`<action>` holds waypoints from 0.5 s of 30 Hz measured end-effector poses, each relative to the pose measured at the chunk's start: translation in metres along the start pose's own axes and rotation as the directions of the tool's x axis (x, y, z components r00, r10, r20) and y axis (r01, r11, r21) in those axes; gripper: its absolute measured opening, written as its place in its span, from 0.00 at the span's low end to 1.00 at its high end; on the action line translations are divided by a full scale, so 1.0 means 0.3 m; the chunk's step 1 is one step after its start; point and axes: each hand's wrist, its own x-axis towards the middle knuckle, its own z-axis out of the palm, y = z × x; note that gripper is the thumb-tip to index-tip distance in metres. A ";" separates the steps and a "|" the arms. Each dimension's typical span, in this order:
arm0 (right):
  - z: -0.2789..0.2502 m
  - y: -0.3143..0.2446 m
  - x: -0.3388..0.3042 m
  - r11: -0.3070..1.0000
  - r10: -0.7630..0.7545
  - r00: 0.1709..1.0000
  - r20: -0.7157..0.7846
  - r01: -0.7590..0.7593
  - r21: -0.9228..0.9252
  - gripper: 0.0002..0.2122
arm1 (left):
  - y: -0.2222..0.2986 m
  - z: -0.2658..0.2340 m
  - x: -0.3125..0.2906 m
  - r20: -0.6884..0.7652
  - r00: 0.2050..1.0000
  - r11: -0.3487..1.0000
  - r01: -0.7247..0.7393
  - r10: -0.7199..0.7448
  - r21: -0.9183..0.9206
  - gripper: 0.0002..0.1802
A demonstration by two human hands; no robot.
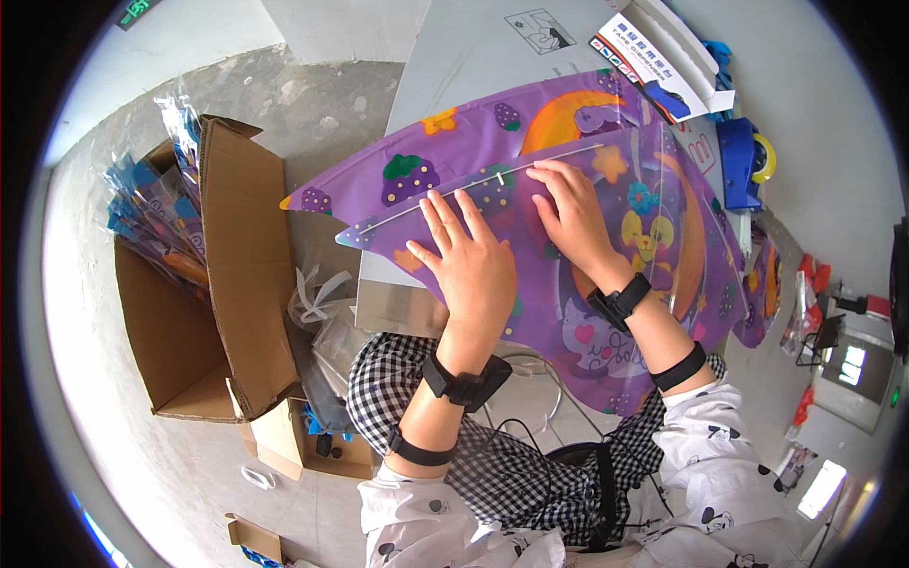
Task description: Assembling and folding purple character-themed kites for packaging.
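Purple film sheet (549, 303): glossy, printed, pointed; I'm seeing it lying layered on the grey table (464, 57), overhanging the near edge.
White rod (502, 178): thin, straight, already lying along the upper layer's far edge; any fastening I'm not making out.
Left hand (473, 279): resting unclenched, fingers spread, fingertips at the rod.
Right hand (573, 222): resting farther right, fingers loosely bent, grasping nothing.
Left box (256, 275): brown cardboard, holding film packets (161, 213).

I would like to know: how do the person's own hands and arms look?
The left hand and right hand are bare. Each wrist wears a black strap with a boxy device; a plain black band sits nearer each elbow. The loose sleeves are white with black prints.
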 end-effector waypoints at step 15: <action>-0.001 -0.004 0.006 1.000 0.005 1.000 -0.004 -0.005 0.007 0.15 | -0.001 -0.008 0.002 0.002 1.000 1.000 0.015 -0.015 -0.018 0.45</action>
